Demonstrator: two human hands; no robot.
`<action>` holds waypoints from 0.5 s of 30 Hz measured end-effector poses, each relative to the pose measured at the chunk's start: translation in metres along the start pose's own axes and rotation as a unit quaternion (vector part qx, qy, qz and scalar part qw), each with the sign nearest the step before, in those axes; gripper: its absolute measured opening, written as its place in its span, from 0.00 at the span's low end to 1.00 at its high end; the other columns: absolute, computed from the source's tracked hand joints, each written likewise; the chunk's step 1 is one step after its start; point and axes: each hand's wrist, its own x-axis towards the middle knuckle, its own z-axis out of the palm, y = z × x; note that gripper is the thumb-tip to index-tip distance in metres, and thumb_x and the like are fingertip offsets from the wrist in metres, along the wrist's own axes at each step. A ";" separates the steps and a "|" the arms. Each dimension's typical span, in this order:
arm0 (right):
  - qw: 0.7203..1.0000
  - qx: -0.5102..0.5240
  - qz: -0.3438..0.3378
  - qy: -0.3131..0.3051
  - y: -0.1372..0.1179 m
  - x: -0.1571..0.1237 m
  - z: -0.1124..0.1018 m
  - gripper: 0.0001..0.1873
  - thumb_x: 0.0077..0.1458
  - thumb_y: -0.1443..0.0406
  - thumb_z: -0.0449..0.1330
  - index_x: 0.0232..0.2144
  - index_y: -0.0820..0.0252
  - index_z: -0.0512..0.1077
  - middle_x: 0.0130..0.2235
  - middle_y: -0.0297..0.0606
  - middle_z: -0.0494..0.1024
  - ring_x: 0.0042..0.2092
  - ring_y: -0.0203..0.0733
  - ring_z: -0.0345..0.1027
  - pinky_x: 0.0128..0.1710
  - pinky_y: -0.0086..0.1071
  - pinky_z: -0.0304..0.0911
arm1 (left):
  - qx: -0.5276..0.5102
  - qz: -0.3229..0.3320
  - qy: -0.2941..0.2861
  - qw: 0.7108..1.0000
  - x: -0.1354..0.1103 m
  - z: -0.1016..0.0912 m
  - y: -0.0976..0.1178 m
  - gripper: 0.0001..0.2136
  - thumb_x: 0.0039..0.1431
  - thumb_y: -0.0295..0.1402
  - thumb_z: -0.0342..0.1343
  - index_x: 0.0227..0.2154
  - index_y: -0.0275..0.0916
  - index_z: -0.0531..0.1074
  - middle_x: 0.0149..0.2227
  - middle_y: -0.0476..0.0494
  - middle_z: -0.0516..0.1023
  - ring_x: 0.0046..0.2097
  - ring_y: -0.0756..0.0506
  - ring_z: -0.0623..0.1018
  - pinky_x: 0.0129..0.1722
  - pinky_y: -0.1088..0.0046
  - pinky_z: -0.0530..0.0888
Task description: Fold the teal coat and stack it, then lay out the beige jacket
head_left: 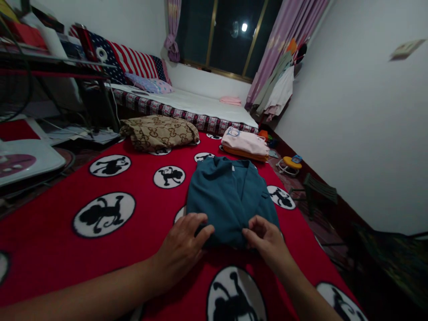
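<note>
A teal blazer (217, 191), folded into a compact shape, lies on the red blanket with its collar end away from me. My left hand (183, 240) rests at the blazer's near left corner, its thumb and forefinger apart and the other fingers loosely bent. At the near edge, right of the middle, my right hand (265, 236) pinches the blazer's cloth between thumb and forefinger. Parts of the near corners are hidden behind my fingers.
The red blanket (143, 198) carries round monkey patches. Farther back lie a brown patterned folded cloth (160, 132) and a stack of folded clothes (245, 141). A desk (83, 73) stands left; a yellow-topped stool (291, 163) stands right, by the wall.
</note>
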 end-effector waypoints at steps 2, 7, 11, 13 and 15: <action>0.999 0.025 -0.003 0.020 0.005 0.002 0.003 0.13 0.47 0.60 0.62 0.24 0.57 0.60 0.19 0.24 0.62 0.19 0.30 0.57 0.20 0.25 0.54 | 0.014 0.029 -0.026 0.999 0.005 0.003 -0.003 0.13 0.57 0.22 0.52 0.46 0.38 0.67 0.45 0.40 0.70 0.45 0.42 0.71 0.44 0.63 0.73; 0.995 -0.033 -0.075 0.059 0.001 -0.002 0.005 0.09 0.51 0.60 0.59 0.33 0.59 0.67 0.21 0.26 0.64 0.20 0.32 0.59 0.19 0.25 0.54 | -0.016 0.074 -0.161 0.984 0.029 -0.015 -0.009 0.13 0.56 0.20 0.48 0.40 0.38 0.72 0.40 0.42 0.74 0.41 0.43 0.72 0.38 0.70 0.72; 0.915 -0.267 -0.290 0.089 -0.007 -0.013 0.014 0.18 0.57 0.68 0.52 0.49 0.61 0.69 0.32 0.37 0.74 0.29 0.36 0.68 0.29 0.28 0.61 | -0.121 0.057 -0.278 0.951 0.051 -0.041 -0.016 0.17 0.44 0.20 0.52 0.36 0.44 0.77 0.37 0.48 0.78 0.39 0.45 0.76 0.36 0.74 0.71; 0.848 -0.366 -0.372 0.092 -0.007 -0.017 0.021 0.20 0.57 0.71 0.50 0.51 0.62 0.70 0.35 0.40 0.75 0.32 0.38 0.70 0.31 0.29 0.62 | -0.183 0.023 -0.322 0.929 0.068 -0.049 -0.025 0.15 0.44 0.22 0.52 0.33 0.43 0.78 0.33 0.50 0.80 0.34 0.48 0.77 0.33 0.76 0.70; 0.807 -0.421 -0.402 0.097 -0.005 -0.019 0.027 0.20 0.58 0.72 0.49 0.51 0.64 0.70 0.33 0.40 0.75 0.32 0.39 0.69 0.31 0.30 0.61 | -0.222 -0.041 -0.305 0.925 0.091 -0.050 -0.037 0.11 0.48 0.27 0.52 0.31 0.40 0.78 0.29 0.50 0.79 0.30 0.49 0.76 0.29 0.78 0.68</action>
